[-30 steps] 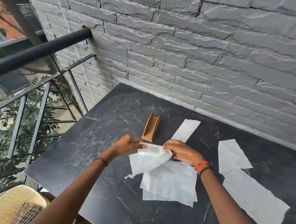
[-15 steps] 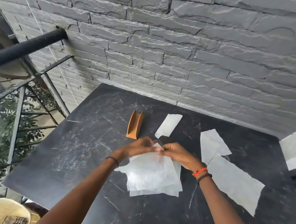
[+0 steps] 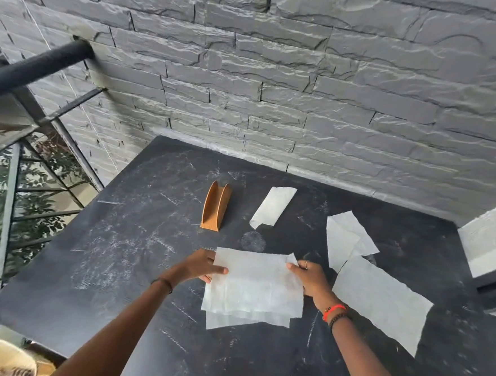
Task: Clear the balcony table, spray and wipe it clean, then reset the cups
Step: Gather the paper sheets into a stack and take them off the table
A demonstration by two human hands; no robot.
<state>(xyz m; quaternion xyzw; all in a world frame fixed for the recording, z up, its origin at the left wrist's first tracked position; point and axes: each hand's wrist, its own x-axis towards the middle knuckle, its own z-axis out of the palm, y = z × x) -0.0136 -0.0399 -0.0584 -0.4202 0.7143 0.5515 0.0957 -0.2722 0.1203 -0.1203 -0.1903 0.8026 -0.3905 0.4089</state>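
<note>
We are in the clearing step: left hand [image 3: 198,268] and right hand [image 3: 311,279] each pinch the stacked napkins [image 3: 252,291] mid-counter [image 3: 113,254]. Next, gather the loose napkins [image 3: 380,300] toward the right edge, probably for the wooden holder [image 3: 215,206].

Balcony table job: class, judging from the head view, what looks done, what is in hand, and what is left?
Done: no cups stand on the table. In hand: the left hand and right hand hold a stack of napkins by its sides. Left: a folded napkin, two more napkins and the brown napkin holder remain; the top looks smudged, and no spray bottle or cups show.
</note>
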